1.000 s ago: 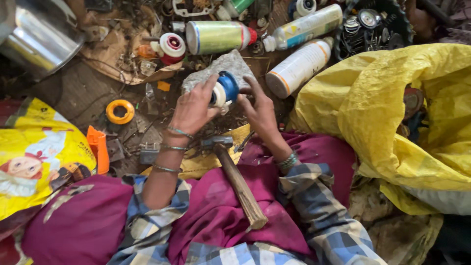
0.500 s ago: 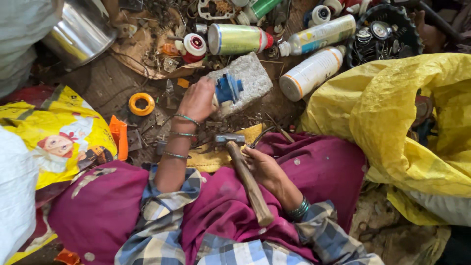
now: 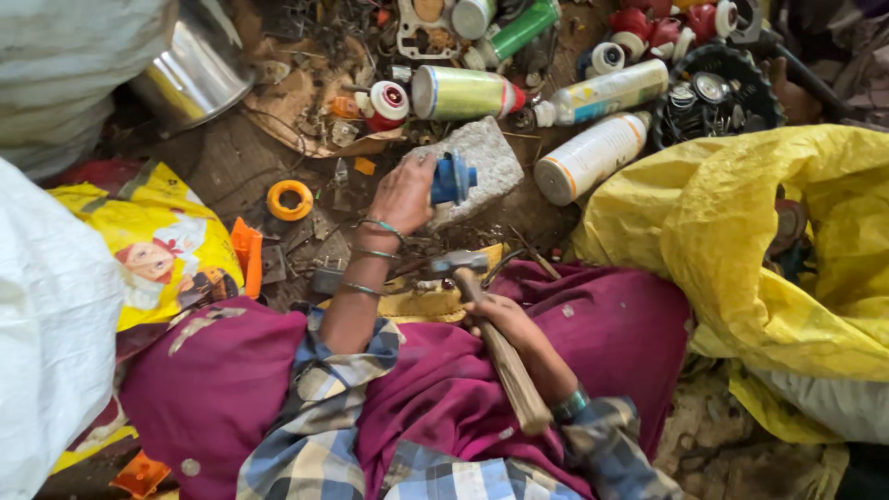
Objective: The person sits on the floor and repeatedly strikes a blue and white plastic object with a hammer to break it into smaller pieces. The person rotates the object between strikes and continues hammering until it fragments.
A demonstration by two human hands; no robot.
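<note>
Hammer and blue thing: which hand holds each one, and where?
Right hand grips the hammer around its wooden handle. Left hand holds the blue part by its side on the grey stone block.

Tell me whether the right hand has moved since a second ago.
Yes. The right hand has left the grey stone block, where it was beside the small blue part, and come back toward the lap to grip the wooden-handled hammer.

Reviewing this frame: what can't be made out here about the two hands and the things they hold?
Head view only:
- The blue part on the grey stone block: the left hand covers its near side, so its full shape is hidden.
- The hammer: the right hand wraps mid-handle.
- Small scrap around the block: too small to identify.
</note>
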